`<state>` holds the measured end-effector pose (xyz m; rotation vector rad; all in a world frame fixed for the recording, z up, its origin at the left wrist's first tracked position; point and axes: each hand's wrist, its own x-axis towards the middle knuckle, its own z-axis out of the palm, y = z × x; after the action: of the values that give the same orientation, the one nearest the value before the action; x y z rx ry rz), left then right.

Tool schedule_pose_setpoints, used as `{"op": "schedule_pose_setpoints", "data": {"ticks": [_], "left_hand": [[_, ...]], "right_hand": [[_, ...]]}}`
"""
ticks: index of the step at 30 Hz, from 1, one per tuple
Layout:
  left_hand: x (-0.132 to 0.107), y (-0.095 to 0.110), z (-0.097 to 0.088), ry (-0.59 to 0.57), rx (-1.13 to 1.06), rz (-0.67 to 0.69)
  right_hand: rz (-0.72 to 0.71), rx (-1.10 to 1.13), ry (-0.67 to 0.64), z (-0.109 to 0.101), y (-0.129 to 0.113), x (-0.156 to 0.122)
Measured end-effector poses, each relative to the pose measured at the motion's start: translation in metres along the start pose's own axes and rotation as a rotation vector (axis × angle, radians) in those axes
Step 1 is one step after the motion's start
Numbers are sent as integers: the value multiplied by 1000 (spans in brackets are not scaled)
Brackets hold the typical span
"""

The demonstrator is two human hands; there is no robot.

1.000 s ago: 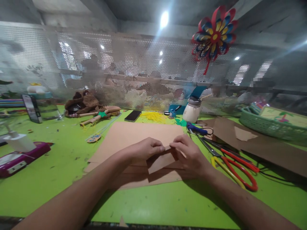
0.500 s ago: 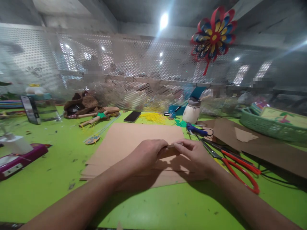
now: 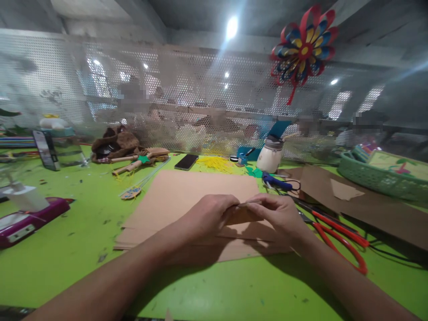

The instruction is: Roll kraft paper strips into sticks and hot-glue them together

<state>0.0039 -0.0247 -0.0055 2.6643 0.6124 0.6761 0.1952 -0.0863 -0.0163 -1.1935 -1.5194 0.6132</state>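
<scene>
Both my hands pinch a small piece of brown cardboard (image 3: pixel 243 217) above a stack of brown paper sheets (image 3: pixel 187 187). My left hand (image 3: pixel 216 214) is closed on the piece's left end. On its right end, my right hand (image 3: pixel 276 214) is closed, with thumb and fingers along the upper edge. The piece is mostly hidden by my fingers, so its full shape does not show. Red-handled scissors (image 3: pixel 337 245) lie just right of my right hand, partly covered by the forearm.
A blue glue gun (image 3: pixel 276 182), a phone (image 3: pixel 186 162), yellow paper shreds (image 3: pixel 216 164) and a white jar (image 3: pixel 269 156) lie beyond the sheets. Dark cardboard (image 3: pixel 371 209) and a green basket (image 3: pixel 381 178) are at right, a purple power strip (image 3: pixel 36 220) at left.
My right hand has shifted slightly to the right along the cardboard piece, and more of the piece shows between my hands. The whole view has moved a little.
</scene>
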Motion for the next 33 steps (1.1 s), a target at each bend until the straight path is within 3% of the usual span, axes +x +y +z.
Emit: {"op": "schedule_pose_setpoints", "data": {"ticks": [7, 13, 22, 29, 33], "left_hand": [[0, 1, 1, -4, 10, 36], [2, -5, -10, -134, -5, -74], [3, -13, -13, -203, -111, -171], [4, -11, -9, -158, -133, -212], [4, -12, -11, -171, -175, -213]], "right_hand": [[49, -2, 15, -1, 3, 0], [123, -22, 23, -4, 3, 2], [139, 13, 99, -2, 12, 3], [134, 12, 180, 3, 3, 0], [141, 33, 148, 3, 3, 1]]}}
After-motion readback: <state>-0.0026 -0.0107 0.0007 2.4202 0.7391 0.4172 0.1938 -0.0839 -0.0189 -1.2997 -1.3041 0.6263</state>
